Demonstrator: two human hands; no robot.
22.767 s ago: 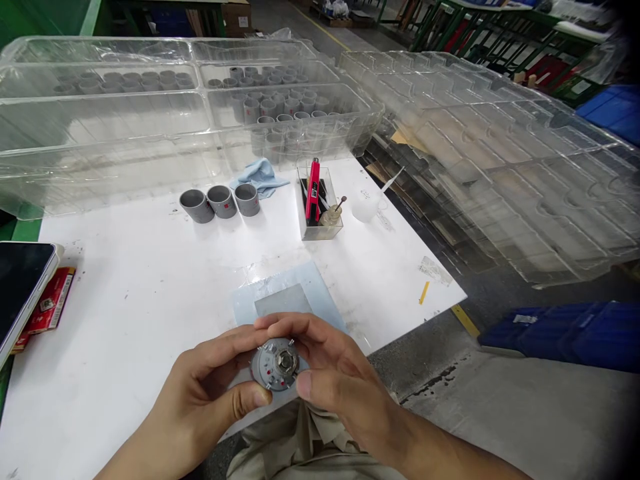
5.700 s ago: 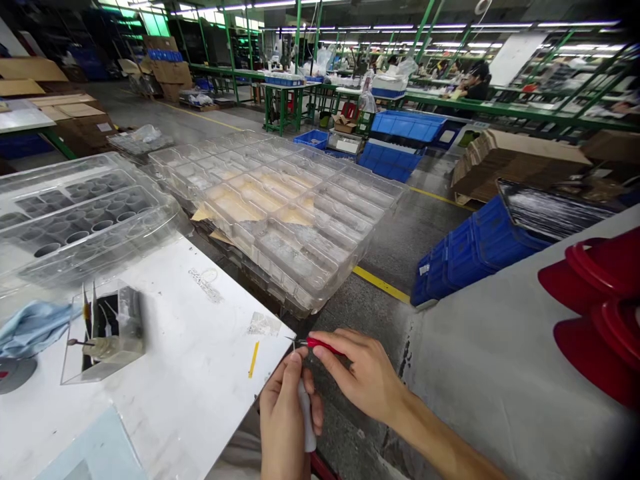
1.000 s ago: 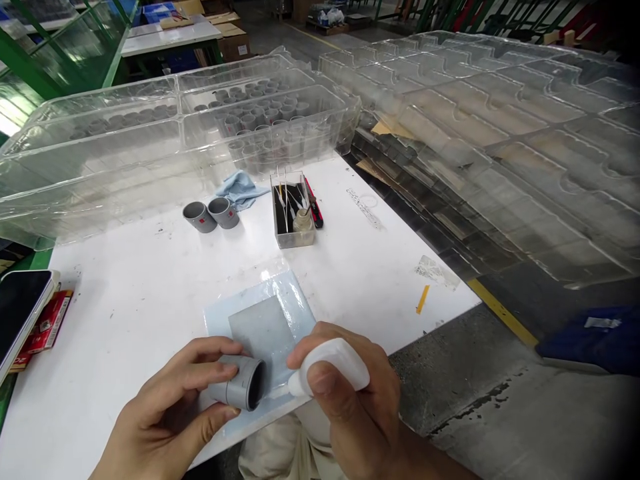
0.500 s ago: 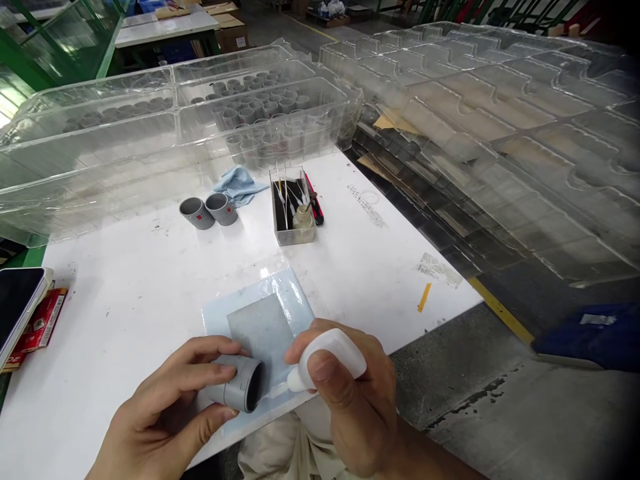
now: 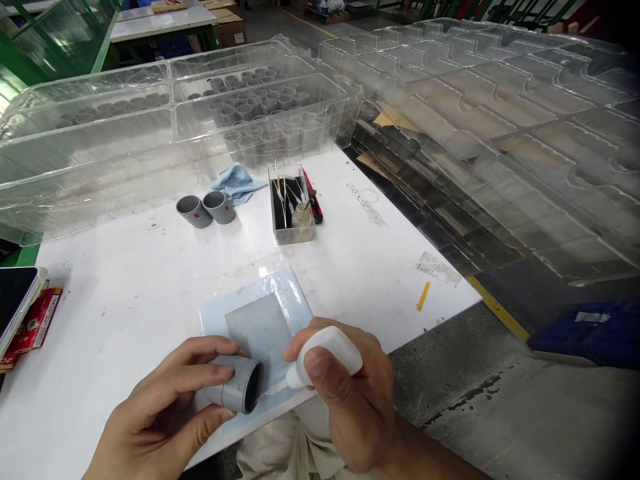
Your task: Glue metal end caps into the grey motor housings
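Grey plastic cylinder (image 5: 234, 385) is held low over a pale blue mat (image 5: 214, 327), wrapped by the curled left hand (image 5: 165, 413); a white squeeze bottle (image 5: 327, 357) is clasped tilted in the right hand (image 5: 350, 413), nozzle toward the cylinder.

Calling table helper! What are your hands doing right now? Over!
Left hand gripping grey plastic cylinder. Right hand holding white squeeze bottle, nozzle pointed toward the cylinder. Blue mat beneath both.

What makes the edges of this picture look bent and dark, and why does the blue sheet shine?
In the head view, wide-lens distortion bows the clear plastic trays, the corners fall dark, and light glares off the glossy blue sheet.
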